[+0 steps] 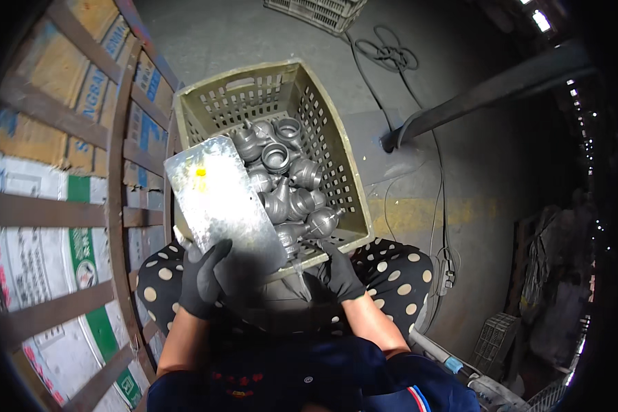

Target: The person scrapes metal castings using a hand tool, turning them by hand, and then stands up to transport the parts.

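A deep olive plastic crate (356, 180) stands in front of me, heaped with dark grey rounded fittings (307, 173) that have threaded open ends and narrow spouts. A shiny metal plate (216, 196) with a yellow spot lies slanted over the crate's left side and hides part of its contents. My left hand (202, 278), in a dark glove, is at the plate's near left corner, thumb and fingers apart. Beside its fingertips is a pale narrow shape I cannot make out. My gloved right hand (341, 275) has its fingers over the crate's near rim, close to the fittings.
A slatted rack (117, 130) with cardboard boxes (51, 250) rises along the left. A dark metal post (460, 103) slants in from the right. Cables (395, 55) run over the floor. Another crate (319, 15) is at the far edge, a grey one (496, 340) at lower right.
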`<move>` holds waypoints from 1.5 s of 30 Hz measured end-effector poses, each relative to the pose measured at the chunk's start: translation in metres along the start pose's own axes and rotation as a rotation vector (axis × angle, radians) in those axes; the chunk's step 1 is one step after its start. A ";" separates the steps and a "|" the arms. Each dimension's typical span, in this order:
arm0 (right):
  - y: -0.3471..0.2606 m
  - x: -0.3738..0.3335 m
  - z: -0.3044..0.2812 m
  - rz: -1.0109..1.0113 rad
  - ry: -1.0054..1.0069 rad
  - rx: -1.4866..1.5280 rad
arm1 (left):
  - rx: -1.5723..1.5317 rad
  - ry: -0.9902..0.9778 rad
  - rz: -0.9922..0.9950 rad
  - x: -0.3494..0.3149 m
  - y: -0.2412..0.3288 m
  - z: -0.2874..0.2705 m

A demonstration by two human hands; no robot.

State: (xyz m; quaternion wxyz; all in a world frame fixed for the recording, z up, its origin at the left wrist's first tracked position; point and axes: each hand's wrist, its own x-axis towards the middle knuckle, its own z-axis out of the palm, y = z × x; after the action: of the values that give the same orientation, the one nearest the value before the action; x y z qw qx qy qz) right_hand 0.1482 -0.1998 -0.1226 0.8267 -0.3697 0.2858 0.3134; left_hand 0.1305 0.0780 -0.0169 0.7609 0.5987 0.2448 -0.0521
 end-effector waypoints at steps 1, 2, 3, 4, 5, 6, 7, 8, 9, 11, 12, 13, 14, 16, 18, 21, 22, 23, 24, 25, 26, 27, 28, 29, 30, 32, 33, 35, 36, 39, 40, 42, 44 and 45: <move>-0.001 -0.002 0.003 0.017 0.027 0.008 | -0.084 0.005 -0.154 0.004 0.000 -0.002; -0.004 -0.002 0.009 0.009 0.048 0.005 | 0.064 -0.006 -0.047 -0.003 -0.009 -0.012; -0.009 -0.003 0.016 -0.003 0.075 0.001 | 0.208 -0.027 0.057 -0.007 -0.019 -0.019; -0.013 -0.004 0.022 0.008 0.156 0.009 | 0.204 -0.029 0.029 -0.005 -0.019 -0.019; -0.013 -0.002 0.023 0.013 0.144 0.027 | 0.140 -0.001 -0.023 -0.003 -0.013 -0.016; -0.015 -0.001 0.024 0.070 0.183 0.097 | 0.068 0.024 -0.077 0.001 -0.009 -0.013; -0.016 0.002 0.023 0.127 0.222 0.168 | -0.003 0.053 -0.129 0.005 -0.005 -0.011; -0.010 0.005 0.012 0.153 0.284 0.211 | -0.090 0.071 -0.183 0.010 -0.007 -0.011; -0.012 0.007 0.010 0.176 0.306 0.218 | -0.157 0.105 -0.241 0.013 -0.002 -0.008; -0.019 0.007 0.011 0.057 0.200 -0.233 | -0.289 0.174 -0.338 0.024 0.005 -0.003; -0.032 0.012 0.025 0.160 0.285 0.044 | -0.355 0.208 -0.379 0.026 0.007 -0.002; -0.032 0.015 0.021 0.172 0.291 0.050 | -0.349 0.215 -0.391 0.029 0.008 -0.001; -0.034 0.021 0.020 0.097 0.250 -0.147 | -0.356 0.224 -0.413 0.032 0.007 0.001; -0.044 0.025 0.027 0.072 0.224 -0.247 | -0.357 0.238 -0.431 0.036 0.005 0.004; -0.054 0.028 0.039 0.074 0.228 -0.160 | -0.603 0.329 -0.594 0.038 0.001 0.007; -0.064 0.027 0.043 0.186 0.286 0.177 | -0.501 0.281 -0.514 0.047 -0.005 0.023; -0.064 0.027 0.041 0.171 0.264 0.214 | -0.503 0.218 -0.456 0.051 -0.001 0.030; -0.063 0.023 0.037 0.147 0.251 0.257 | -0.494 0.200 -0.477 0.050 0.002 0.033; -0.056 0.021 0.029 0.111 0.257 0.136 | -0.501 0.274 -0.542 0.051 0.002 0.035; -0.048 0.020 0.018 0.079 0.256 -0.183 | -0.503 0.344 -0.610 0.051 0.001 0.037; -0.045 0.021 0.020 0.115 0.291 -0.041 | -0.490 0.320 -0.631 0.048 -0.002 0.035; -0.045 0.024 0.024 0.144 0.326 0.102 | -0.452 0.309 -0.582 0.044 -0.007 0.030; -0.045 0.027 0.025 0.072 0.315 0.013 | -0.418 0.297 -0.529 0.044 -0.010 0.030; -0.047 0.028 0.025 0.083 0.337 0.025 | -0.411 0.263 -0.553 0.046 -0.008 0.035; -0.051 0.025 0.026 0.122 0.400 0.086 | -0.363 0.237 -0.568 0.049 -0.004 0.042; -0.062 0.022 0.045 0.132 0.500 0.105 | -0.306 0.185 -0.592 0.051 0.001 0.045; -0.057 0.019 0.046 0.065 0.482 0.000 | -0.309 0.185 -0.657 0.049 -0.005 0.041; -0.053 0.011 0.064 0.047 0.452 -0.046 | -0.313 0.176 -0.712 0.040 -0.027 0.024; -0.058 0.009 0.067 0.030 0.444 -0.048 | -0.392 0.124 -0.764 0.034 -0.045 0.010; -0.050 0.009 0.045 0.233 0.378 -0.051 | 0.179 -0.193 -0.352 0.011 -0.011 0.014; -0.037 -0.007 0.037 -0.016 0.150 -0.467 | 0.815 -0.384 0.135 -0.003 0.008 0.014; -0.049 -0.029 0.066 0.008 -0.037 -0.438 | 0.608 -0.299 -0.063 -0.024 0.020 -0.004; -0.066 -0.052 0.090 0.294 -0.002 -0.027 | 0.375 -0.228 -0.244 -0.025 0.040 -0.010; -0.050 -0.056 0.070 0.195 -0.014 -0.220 | 0.119 -0.200 -0.406 -0.023 0.057 -0.012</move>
State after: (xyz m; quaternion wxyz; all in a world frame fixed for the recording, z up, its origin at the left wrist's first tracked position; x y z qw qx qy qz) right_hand 0.1660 -0.1881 -0.0221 0.7488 -0.4264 0.2786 0.4241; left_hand 0.1276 0.1001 0.0419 0.7185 0.5728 0.2802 -0.2776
